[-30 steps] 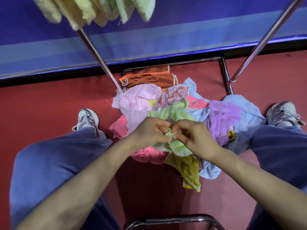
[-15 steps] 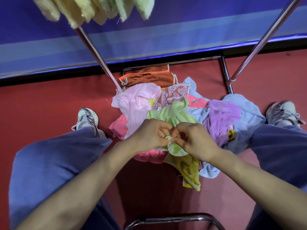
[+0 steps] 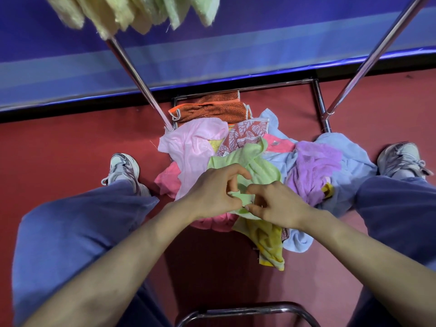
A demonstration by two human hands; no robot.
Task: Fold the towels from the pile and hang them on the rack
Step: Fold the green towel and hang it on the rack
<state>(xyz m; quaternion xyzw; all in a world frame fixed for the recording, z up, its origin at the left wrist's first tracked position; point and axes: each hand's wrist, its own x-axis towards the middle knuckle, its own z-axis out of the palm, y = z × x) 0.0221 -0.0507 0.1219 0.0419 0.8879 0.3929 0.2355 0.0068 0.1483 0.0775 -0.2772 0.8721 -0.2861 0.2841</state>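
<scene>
A pile of towels (image 3: 195,147) in pink, purple, light blue, yellow and orange lies on the red floor between my feet. On top of it sits a light green towel (image 3: 257,161). My left hand (image 3: 212,192) and my right hand (image 3: 276,204) are side by side above the pile, both pinching an edge of the green towel with curled fingers. The rack's two slanted metal poles (image 3: 132,67) rise from the floor behind the pile. Several folded yellow and green towels (image 3: 122,13) hang on the rack at the top left.
My knees in blue trousers flank the pile, with a shoe (image 3: 122,168) on the left and another shoe (image 3: 401,159) on the right. A curved metal bar (image 3: 245,311) lies at the bottom edge. A blue wall (image 3: 236,50) runs behind the rack.
Both hands have kept working along the green towel's edge; my left fingers have spread slightly and the towel's bunched end has shifted between the hands.
</scene>
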